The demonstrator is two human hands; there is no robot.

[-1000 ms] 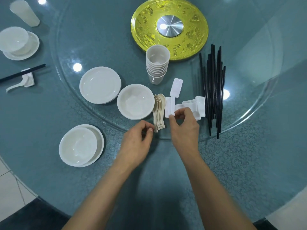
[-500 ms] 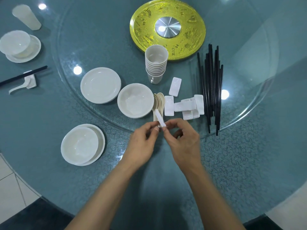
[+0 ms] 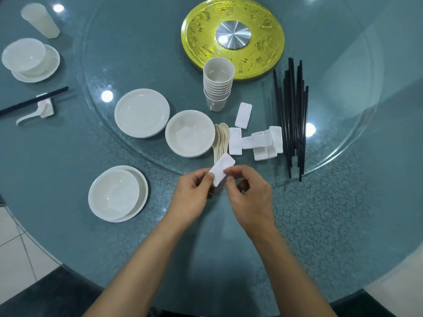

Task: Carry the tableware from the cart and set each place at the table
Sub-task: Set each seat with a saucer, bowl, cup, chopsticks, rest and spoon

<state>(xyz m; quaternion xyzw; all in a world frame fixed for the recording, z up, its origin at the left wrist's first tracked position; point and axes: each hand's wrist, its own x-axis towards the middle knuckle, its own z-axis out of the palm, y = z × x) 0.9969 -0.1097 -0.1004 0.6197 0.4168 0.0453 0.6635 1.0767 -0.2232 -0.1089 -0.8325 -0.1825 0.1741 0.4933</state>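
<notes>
Both hands hold one white chopstick rest [image 3: 221,170] just above the table's near side. My left hand [image 3: 194,197] pinches its lower end and my right hand [image 3: 248,197] pinches its right edge. Beyond them on the glass turntable [image 3: 109,124] lie a stack of spoons [image 3: 220,139], more white chopstick rests [image 3: 263,143], black chopsticks [image 3: 291,115], a stack of cups [image 3: 217,85], a bowl [image 3: 190,133] and a plate [image 3: 142,112]. To the left of my hands a bowl on a plate [image 3: 117,193] stands at the near place.
A yellow disc with a metal hub [image 3: 232,36] marks the turntable's middle. At the far left a set place has a bowl on a plate [image 3: 29,59], a cup [image 3: 41,20], and chopsticks on a rest with a spoon [image 3: 36,106]. The table's edge curves near my forearms.
My right hand lifted a chopstick rest off the pile and drew it toward me. My left hand came up to take its other end; the rest now shows its flat face.
</notes>
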